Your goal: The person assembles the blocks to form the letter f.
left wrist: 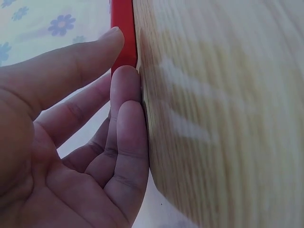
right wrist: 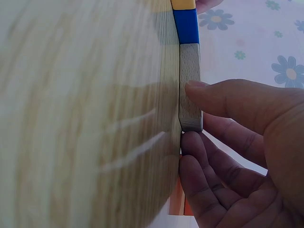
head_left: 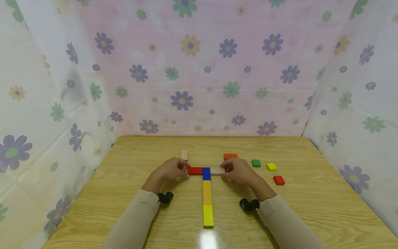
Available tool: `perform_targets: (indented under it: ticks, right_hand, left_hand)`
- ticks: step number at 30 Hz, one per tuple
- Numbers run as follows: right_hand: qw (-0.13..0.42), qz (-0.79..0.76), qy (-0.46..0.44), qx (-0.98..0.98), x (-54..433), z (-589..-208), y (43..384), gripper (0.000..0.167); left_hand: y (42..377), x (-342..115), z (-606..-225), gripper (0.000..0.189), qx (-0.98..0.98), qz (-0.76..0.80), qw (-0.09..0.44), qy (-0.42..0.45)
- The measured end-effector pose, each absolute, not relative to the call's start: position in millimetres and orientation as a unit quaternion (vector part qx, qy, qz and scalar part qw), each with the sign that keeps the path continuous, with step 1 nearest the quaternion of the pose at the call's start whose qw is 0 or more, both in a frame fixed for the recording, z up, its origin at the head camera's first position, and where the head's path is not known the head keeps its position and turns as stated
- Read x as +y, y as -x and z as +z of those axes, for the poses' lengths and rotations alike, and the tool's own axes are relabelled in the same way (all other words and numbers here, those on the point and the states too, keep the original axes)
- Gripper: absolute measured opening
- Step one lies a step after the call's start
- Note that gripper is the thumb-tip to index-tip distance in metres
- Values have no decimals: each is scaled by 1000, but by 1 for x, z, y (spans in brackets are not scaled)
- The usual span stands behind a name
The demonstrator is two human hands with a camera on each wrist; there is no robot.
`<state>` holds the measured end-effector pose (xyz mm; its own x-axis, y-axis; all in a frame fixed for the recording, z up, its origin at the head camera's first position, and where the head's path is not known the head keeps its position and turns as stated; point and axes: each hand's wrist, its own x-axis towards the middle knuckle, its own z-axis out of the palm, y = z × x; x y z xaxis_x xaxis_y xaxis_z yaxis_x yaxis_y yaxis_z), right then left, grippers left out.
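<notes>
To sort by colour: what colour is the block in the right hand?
The block is pale beige wood, clearest in the right wrist view.

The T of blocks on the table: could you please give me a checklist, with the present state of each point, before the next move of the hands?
1. Long red block meets blue block: ok, no gap shows.
2. Pale wood block meets blue block: ok, ends touch.
3. Orange block and long yellow block in line below blue: ok.
4. Left hand off long red block: not ok, it pinches the outer end.
5. Right hand off pale wood block: not ok, it pinches it.
6. Orange-red block free of right hand: cannot tell, partly hidden.
</notes>
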<state>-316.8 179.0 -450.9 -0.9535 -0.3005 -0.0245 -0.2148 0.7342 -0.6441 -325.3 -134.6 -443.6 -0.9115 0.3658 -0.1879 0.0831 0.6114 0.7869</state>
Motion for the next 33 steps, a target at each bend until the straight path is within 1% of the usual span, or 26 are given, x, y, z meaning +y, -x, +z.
perform_targets:
  ticks: [12, 19, 28, 33]
  right_hand:
    - [72, -345, 138, 926, 177, -449, 316, 36]
    - [63, -337, 150, 927, 176, -439, 319, 39]
    - [60, -325, 182, 926, 153, -427, 340, 41]
    - [65, -314, 201, 926, 133, -419, 353, 49]
  left_hand:
    - [323, -136, -442, 35, 884, 418, 163, -134]
    - [325, -135, -441, 36, 881, 419, 165, -146]
    - [325, -135, -440, 35, 884, 414, 163, -139]
    - [327, -134, -442, 33, 884, 416, 166, -135]
